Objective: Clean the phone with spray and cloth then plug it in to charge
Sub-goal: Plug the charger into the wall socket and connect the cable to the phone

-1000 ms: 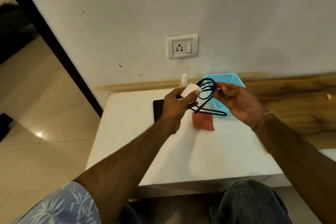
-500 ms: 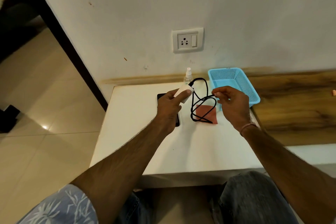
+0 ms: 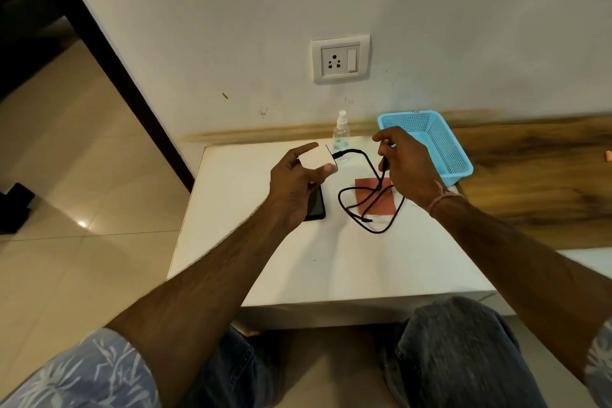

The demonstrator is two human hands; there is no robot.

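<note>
White charger (image 3: 317, 159), no readable writing, gripped in left hand (image 3: 298, 184); right hand (image 3: 402, 166) pinches its black cable (image 3: 371, 205)

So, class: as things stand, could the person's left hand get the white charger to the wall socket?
Probably yes. The left hand already holds the charger, and nothing stands between it and the wall socket above the table. The cable hangs slack, pinched in the right hand.
</note>
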